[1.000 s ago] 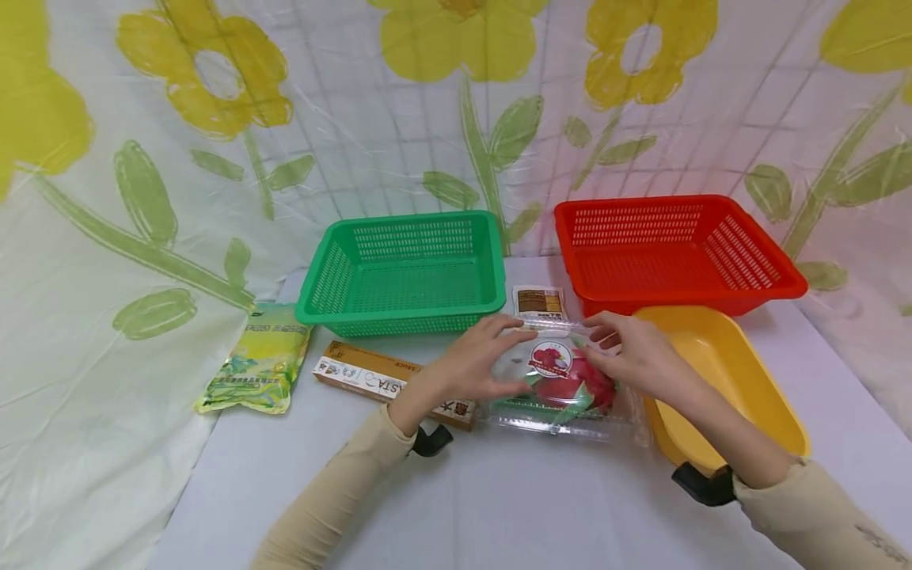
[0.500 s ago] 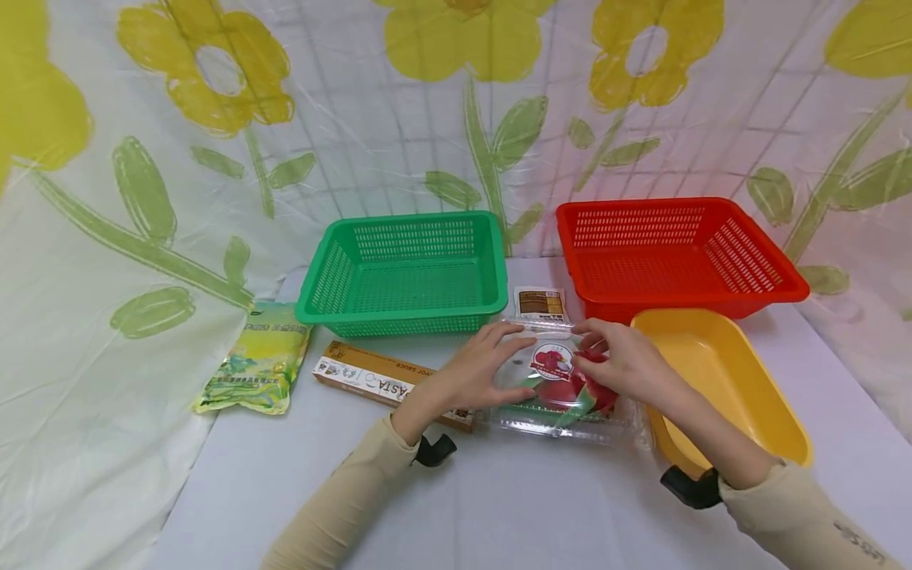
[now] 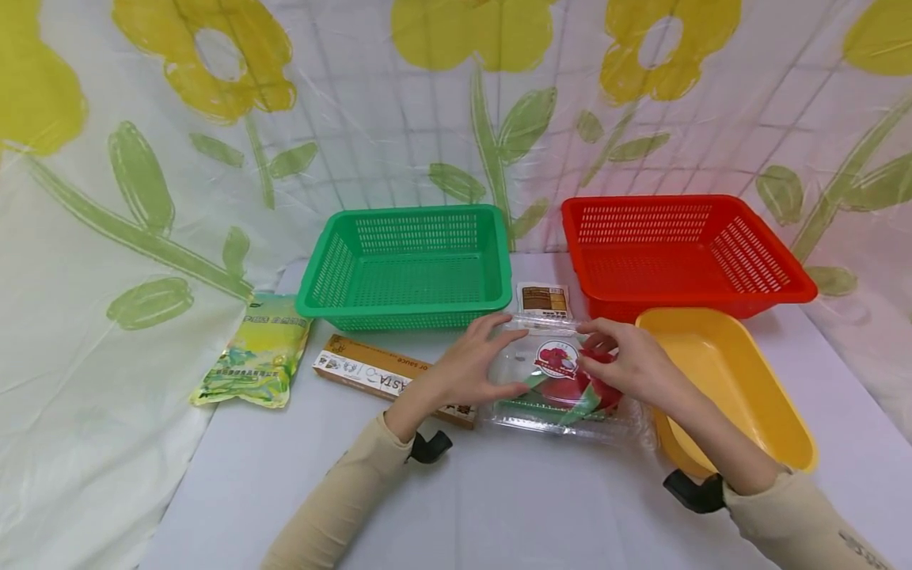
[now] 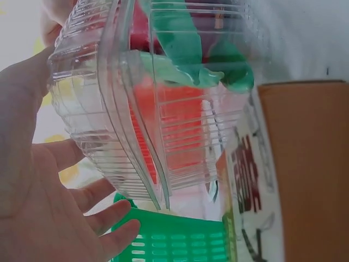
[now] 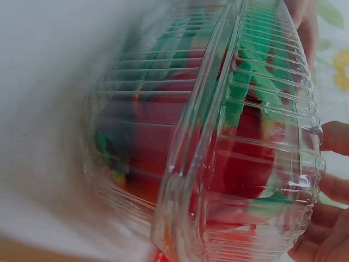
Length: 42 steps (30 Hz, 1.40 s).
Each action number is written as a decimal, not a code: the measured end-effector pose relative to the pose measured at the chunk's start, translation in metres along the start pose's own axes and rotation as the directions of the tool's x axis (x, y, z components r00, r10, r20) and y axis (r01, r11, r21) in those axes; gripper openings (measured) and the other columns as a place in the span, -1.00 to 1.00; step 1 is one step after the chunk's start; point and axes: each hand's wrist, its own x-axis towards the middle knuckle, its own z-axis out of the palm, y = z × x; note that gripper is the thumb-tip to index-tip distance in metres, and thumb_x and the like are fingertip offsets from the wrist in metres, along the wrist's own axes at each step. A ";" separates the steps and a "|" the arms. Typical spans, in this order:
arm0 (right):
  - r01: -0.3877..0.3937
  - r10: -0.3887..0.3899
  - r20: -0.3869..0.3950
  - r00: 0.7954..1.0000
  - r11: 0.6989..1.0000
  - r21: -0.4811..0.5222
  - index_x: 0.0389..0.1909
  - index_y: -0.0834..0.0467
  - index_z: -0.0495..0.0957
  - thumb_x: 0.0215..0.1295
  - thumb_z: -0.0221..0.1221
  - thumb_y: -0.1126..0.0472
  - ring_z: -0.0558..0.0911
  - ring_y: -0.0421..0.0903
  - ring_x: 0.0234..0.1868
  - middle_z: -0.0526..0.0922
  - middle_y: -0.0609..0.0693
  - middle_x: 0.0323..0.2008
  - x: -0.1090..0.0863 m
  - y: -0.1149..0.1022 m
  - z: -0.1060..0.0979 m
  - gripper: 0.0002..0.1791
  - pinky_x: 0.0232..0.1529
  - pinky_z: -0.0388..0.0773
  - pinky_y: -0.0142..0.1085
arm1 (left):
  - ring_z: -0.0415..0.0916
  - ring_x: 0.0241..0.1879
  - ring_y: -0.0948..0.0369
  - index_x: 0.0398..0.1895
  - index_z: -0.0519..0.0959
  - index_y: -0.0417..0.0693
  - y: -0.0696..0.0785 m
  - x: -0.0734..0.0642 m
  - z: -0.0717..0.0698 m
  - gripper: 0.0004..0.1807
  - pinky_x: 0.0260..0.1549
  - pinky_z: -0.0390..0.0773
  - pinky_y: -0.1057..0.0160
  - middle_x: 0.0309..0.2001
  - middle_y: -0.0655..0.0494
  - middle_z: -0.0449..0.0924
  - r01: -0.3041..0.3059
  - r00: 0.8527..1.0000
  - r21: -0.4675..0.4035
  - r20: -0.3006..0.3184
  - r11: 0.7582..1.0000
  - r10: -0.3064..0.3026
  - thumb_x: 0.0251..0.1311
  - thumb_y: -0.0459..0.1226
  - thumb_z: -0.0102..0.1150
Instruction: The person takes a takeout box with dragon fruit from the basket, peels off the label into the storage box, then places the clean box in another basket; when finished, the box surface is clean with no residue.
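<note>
A clear plastic clamshell box (image 3: 516, 416) lies flat on the table between the two hands, with a round label on its lid. Red fruit with green leaf-like tips (image 3: 563, 392), apparently dragon fruit, shows inside. My left hand (image 3: 466, 368) rests at the lid's left side; its fingers are spread in the left wrist view, by the clamshell's ribbed wall (image 4: 136, 131). Over the lid's right side, my right hand (image 3: 634, 360) touches it with bent fingertips. The right wrist view shows the clamshell's rim seam (image 5: 191, 147) with its lid and base together, and fingers (image 5: 332, 185) beside the lid.
A long pasta carton (image 3: 370, 368) lies just left of the clamshell, and a yellow-green bag (image 3: 256, 348) farther left. A green basket (image 3: 406, 317) and a red basket (image 3: 684, 301) stand behind. A small packet (image 3: 543, 299) lies between them; a yellow tray (image 3: 720, 380) sits right.
Both hands stay at the clamshell, with slight shifts of the right hand and fingers. The head view has shifted a little; the clamshell and other things keep their places.
</note>
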 end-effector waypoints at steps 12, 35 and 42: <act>0.012 -0.012 0.003 1.000 0.999 0.051 0.11 0.28 0.54 0.14 0.38 0.27 0.65 0.08 -0.19 0.71 0.14 -0.21 0.005 -0.005 0.003 -0.50 -0.29 0.68 -0.18 | -0.09 0.49 0.00 0.52 0.17 0.09 -0.005 -0.007 0.001 -0.11 0.28 0.24 -0.18 0.56 0.02 -0.14 0.026 1.000 -0.077 0.005 0.997 -0.026 0.18 0.16 0.24; -0.049 0.048 0.037 0.998 0.998 0.038 -0.06 0.27 0.63 0.12 0.38 0.28 0.52 -0.05 -0.41 0.60 -0.01 -0.46 0.014 -0.001 0.011 -0.65 -0.44 0.61 -0.30 | -0.10 0.49 0.01 0.52 0.16 0.14 -0.002 -0.007 0.008 -0.14 0.28 0.27 -0.17 0.54 -0.01 -0.09 0.031 0.999 -0.113 0.024 0.993 -0.029 0.21 0.14 0.22; -0.063 0.062 0.020 0.998 0.997 0.047 -0.09 0.27 0.64 0.12 0.37 0.30 0.54 -0.06 -0.40 0.63 -0.01 -0.45 0.015 0.000 0.012 -0.69 -0.40 0.62 -0.29 | -0.09 0.49 0.02 0.52 0.19 0.11 -0.004 -0.006 0.008 -0.14 0.29 0.25 -0.16 0.54 0.02 -0.10 0.035 0.999 -0.109 0.026 0.993 -0.032 0.21 0.16 0.21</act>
